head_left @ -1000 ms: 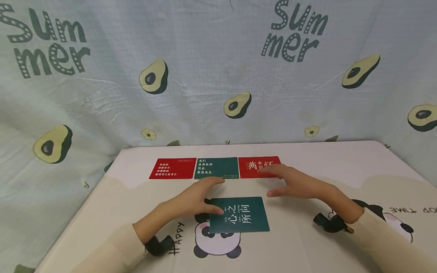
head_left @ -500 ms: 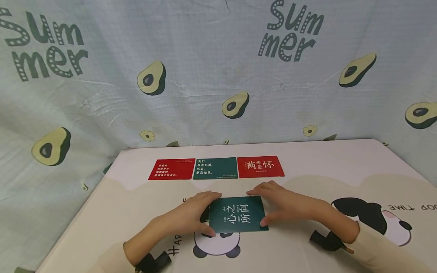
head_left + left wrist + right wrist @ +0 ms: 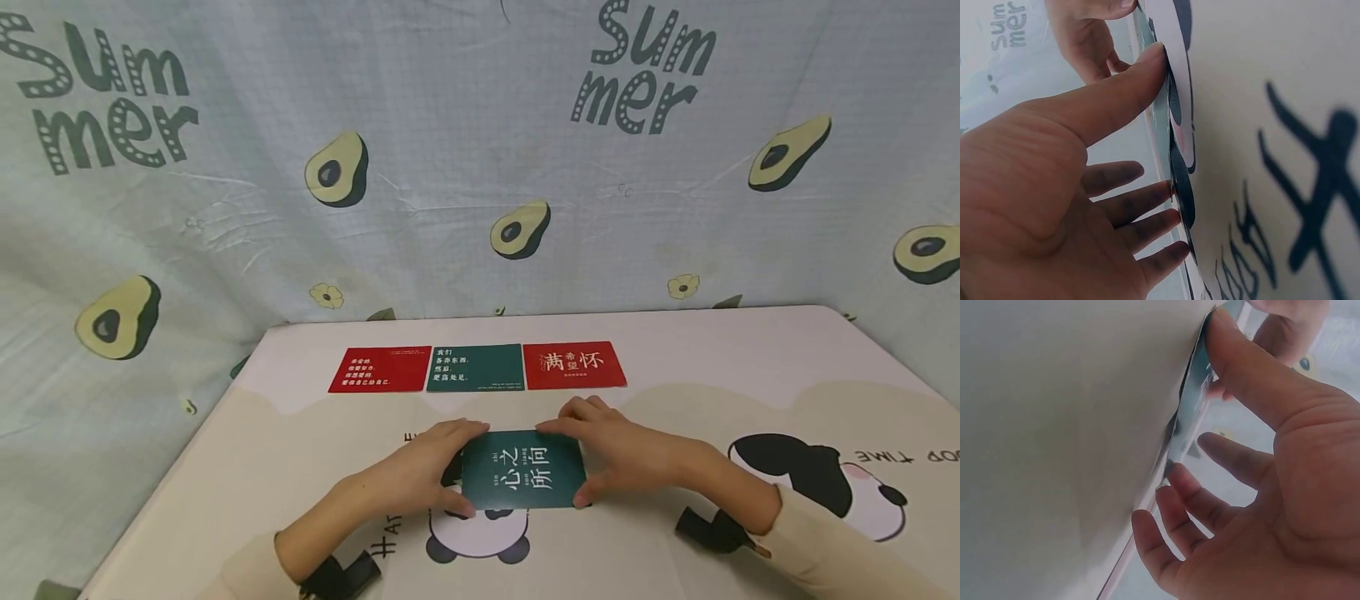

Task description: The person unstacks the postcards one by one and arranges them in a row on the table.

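A dark green card [image 3: 525, 483] with white characters lies crosswise in the middle, overlapping a printed panda in the head view. My left hand [image 3: 416, 468] spans its left end, thumb at the near corner and index fingertip at the far corner. My right hand [image 3: 626, 446] grips the right end, its thumb on the near corner and its index finger at the far edge. In the right wrist view the card's edge [image 3: 1194, 381] is slightly bowed beneath the thumb. From the left wrist view, the left thumb [image 3: 1129, 90] touches the card's edge and the other fingers are spread lower down.
Farther back lies a row of cards: a red card [image 3: 382, 369], a green card [image 3: 476, 368] and a red card with large characters [image 3: 576, 365]. The pale table [image 3: 697, 350] carries printed pandas and lettering. Behind it hangs an avocado-patterned cloth [image 3: 427, 125].
Both hands have come in from above the table to the green card's two ends. Since half a second ago, the right fingers have closed in slightly and the card's right end has shifted a little.
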Action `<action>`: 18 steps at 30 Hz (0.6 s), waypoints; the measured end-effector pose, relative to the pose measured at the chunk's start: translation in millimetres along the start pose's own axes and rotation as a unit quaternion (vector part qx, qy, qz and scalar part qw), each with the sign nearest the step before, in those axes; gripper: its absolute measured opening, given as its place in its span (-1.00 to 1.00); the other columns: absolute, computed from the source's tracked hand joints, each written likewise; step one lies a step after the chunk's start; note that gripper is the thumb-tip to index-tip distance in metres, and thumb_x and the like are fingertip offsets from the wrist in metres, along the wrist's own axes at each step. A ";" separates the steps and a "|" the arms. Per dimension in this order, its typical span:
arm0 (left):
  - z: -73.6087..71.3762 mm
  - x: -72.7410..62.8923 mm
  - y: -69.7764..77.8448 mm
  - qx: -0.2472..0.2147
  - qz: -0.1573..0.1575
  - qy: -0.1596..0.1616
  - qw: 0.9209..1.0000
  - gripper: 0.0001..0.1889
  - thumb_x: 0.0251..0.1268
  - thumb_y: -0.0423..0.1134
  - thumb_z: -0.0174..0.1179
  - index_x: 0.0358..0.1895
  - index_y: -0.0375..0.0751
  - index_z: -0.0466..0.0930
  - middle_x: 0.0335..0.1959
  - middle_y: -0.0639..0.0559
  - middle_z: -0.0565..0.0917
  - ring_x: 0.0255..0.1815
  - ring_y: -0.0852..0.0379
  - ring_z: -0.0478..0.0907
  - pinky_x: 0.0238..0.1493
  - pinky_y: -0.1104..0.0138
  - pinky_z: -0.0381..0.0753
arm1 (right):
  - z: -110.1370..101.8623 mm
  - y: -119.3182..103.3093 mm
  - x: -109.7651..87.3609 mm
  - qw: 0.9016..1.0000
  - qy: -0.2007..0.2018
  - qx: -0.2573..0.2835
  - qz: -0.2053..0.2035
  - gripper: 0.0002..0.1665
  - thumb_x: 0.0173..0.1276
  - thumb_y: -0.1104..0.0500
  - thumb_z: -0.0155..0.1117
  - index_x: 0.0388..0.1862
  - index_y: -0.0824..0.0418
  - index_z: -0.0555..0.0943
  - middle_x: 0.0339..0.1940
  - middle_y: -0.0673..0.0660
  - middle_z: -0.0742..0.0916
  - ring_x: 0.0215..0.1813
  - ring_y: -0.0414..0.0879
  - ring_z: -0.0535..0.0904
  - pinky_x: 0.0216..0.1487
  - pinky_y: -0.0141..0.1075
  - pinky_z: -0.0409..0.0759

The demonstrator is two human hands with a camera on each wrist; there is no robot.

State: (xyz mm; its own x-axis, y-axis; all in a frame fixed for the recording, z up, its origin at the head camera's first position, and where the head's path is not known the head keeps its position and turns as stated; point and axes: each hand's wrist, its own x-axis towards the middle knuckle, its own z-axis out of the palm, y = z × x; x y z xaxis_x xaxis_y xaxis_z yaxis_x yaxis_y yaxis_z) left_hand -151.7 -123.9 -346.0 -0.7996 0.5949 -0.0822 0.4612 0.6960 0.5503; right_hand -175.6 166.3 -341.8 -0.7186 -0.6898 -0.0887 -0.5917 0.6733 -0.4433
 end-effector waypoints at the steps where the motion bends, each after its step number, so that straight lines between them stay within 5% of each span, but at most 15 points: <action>1: 0.1 0.0 0.0 0.000 0.001 0.001 1.000 -0.06 -0.11 -0.08 0.50 0.41 -0.15 0.23 0.35 -0.07 0.32 0.35 -0.06 0.24 0.23 0.03 0.39 | -0.2 -0.1 0.1 1.000 0.001 0.000 -0.003 0.01 -0.11 -0.19 0.55 0.38 -0.05 0.38 0.07 -0.11 0.41 0.17 -0.12 0.27 0.05 -0.21 0.56; 18: 3.8 2.2 -0.4 -0.008 0.006 0.034 0.999 0.10 -0.18 -0.11 0.55 0.47 -0.20 0.07 0.30 -0.07 0.28 0.24 -0.03 0.32 0.13 0.10 0.49 | 3.7 -0.9 -2.4 0.999 0.044 -0.007 -0.024 0.08 -0.15 -0.12 0.61 0.40 -0.08 0.33 0.05 -0.12 0.33 0.20 -0.08 0.19 0.01 -0.23 0.58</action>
State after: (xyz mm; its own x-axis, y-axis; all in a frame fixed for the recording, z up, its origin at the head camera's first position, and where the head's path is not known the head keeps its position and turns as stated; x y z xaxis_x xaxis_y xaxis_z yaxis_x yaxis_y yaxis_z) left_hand -152.2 -121.3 -349.5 -0.8184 0.5743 -0.0194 0.4656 0.6825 0.5634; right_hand -172.0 166.3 -344.5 -0.7190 -0.6949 0.0118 -0.6302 0.6446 -0.4328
